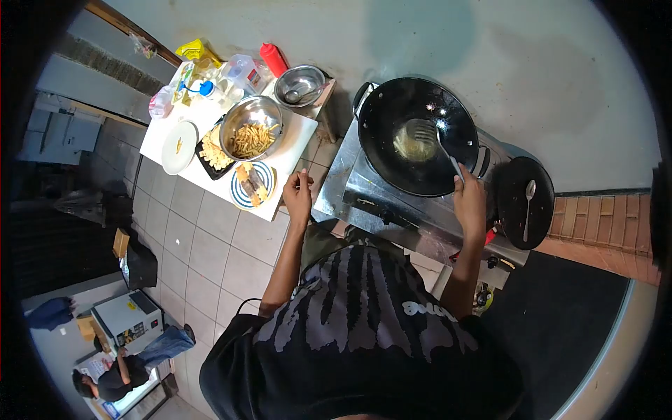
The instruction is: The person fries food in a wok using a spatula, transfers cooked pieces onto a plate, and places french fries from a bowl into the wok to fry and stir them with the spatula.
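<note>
My right hand (468,192) grips the handle of a slotted turner (424,133). Its slotted head is inside the black wok (388,164), over a pale yellowish patch (411,145) that could be oil or food. The wok sits on a steel stove (364,185). My left hand (299,185) hovers by the right edge of the white table (297,133), fingers curled in, with nothing visible in it. Close by on the table are a blue-ringed plate (236,190) bearing a browned food piece and a steel pot (260,105) of cut fries (252,140).
A black tray of pale food pieces (214,149), white plate (175,157), steel bowl (301,75) and red squeeze bottle (274,59) share the table. A spoon (528,203) lies on a black pan or lid (516,224) right of the wok. Another person (126,371) is far off, lower left.
</note>
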Motion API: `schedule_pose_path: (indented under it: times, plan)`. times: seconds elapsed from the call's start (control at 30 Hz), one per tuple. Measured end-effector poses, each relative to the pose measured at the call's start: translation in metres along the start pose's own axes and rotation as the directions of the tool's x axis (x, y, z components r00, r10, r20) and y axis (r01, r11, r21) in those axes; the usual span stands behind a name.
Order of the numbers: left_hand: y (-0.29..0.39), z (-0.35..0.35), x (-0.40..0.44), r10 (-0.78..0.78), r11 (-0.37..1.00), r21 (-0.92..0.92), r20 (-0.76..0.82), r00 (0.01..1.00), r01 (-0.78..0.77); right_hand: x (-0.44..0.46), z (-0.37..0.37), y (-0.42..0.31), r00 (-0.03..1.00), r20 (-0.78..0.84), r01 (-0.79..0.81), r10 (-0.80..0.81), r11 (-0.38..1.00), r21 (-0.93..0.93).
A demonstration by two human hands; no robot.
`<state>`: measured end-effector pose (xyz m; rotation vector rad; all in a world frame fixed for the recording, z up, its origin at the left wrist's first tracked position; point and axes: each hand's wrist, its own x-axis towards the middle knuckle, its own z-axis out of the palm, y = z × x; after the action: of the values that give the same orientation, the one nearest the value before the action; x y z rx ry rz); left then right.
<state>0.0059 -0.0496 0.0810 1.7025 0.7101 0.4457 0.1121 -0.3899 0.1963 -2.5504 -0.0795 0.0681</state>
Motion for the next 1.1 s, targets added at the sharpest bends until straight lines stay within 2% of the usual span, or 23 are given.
schedule_pose_path:
  times: [0.07, 0.13, 0.17, 0.23, 0.27, 0.33, 0.4, 0.47, 0.53, 0.6, 0.67, 0.77, 0.9, 1.0, 1.07, 1.1]
  plan:
    - [-0.028, -0.003, 0.005, 0.004, 1.000, 0.009, 0.007, 1.000, -0.004, -0.001, -0.004, 0.000, 0.998, 0.029, 0.062, -0.063, 0.997, 0.037]
    - [-0.058, -0.006, 0.007, 0.058, 0.987, 0.149, 0.026, 0.998, -0.061, -0.003, -0.005, -0.005, 0.999, 0.020, 0.043, -0.044, 0.998, 0.043]
    - [-0.071, -0.007, 0.007, 0.057, 0.987, 0.150, 0.030, 0.998, -0.061, -0.003, -0.005, -0.007, 1.000, 0.009, 0.029, -0.030, 0.998, 0.050]
    - [-0.080, -0.009, 0.005, 0.015, 0.940, 0.338, 0.067, 0.998, -0.037, -0.003, 0.002, -0.003, 0.999, -0.023, 0.037, -0.036, 0.998, 0.048]
    - [-0.084, -0.007, 0.005, 0.017, 0.941, 0.335, 0.077, 0.997, -0.042, -0.003, 0.003, -0.001, 0.998, -0.052, 0.049, -0.047, 0.998, 0.044]
    - [-0.076, -0.004, 0.001, 0.019, 0.971, 0.236, 0.089, 0.996, -0.040, -0.003, 0.002, 0.003, 0.998, -0.033, 0.061, -0.059, 0.997, 0.049]
    - [-0.065, -0.003, -0.003, 0.031, 0.975, 0.215, 0.104, 0.994, -0.053, -0.006, 0.001, 0.004, 0.998, -0.013, 0.069, -0.068, 0.996, 0.059]
    - [-0.046, 0.003, -0.005, 0.204, 0.967, 0.178, -0.112, 0.973, -0.182, -0.009, 0.004, 0.000, 0.989, -0.128, 0.080, -0.067, 0.992, 0.093]
    - [-0.016, 0.006, -0.005, 0.228, 0.958, 0.197, -0.097, 0.969, -0.206, -0.010, 0.003, -0.001, 0.992, -0.125, 0.024, -0.014, 0.996, 0.082]
    - [0.008, 0.010, -0.005, 0.379, 0.917, 0.170, -0.093, 0.921, -0.361, -0.012, 0.003, 0.000, 0.992, -0.122, -0.027, 0.035, 0.997, 0.071]
    - [0.027, 0.014, -0.007, 0.402, 0.912, 0.106, -0.041, 0.915, -0.396, -0.015, 0.004, -0.001, 0.998, -0.061, 0.000, 0.002, 1.000, 0.030]
    - [0.044, 0.014, -0.009, 0.535, 0.834, 0.147, 0.024, 0.844, -0.532, -0.022, 0.009, -0.006, 0.990, -0.138, 0.037, -0.030, 0.998, 0.049]
    - [0.063, 0.009, -0.013, 0.549, 0.835, 0.025, -0.019, 0.835, -0.549, -0.030, 0.013, -0.017, 0.984, -0.178, 0.031, -0.023, 0.999, 0.043]
    - [0.073, 0.002, -0.010, 0.512, 0.855, -0.101, 0.002, 0.859, -0.509, -0.033, 0.024, -0.015, 0.989, -0.142, 0.034, -0.042, 0.998, -0.057]
    - [0.074, -0.004, -0.006, 0.528, 0.847, -0.100, 0.052, 0.848, -0.522, -0.037, 0.028, -0.019, 0.976, -0.212, 0.023, -0.051, 0.991, -0.132]
    - [0.074, -0.007, -0.003, 0.521, 0.850, -0.134, 0.065, 0.851, -0.510, -0.040, 0.028, -0.023, 0.955, -0.283, 0.066, -0.091, 0.993, -0.097]
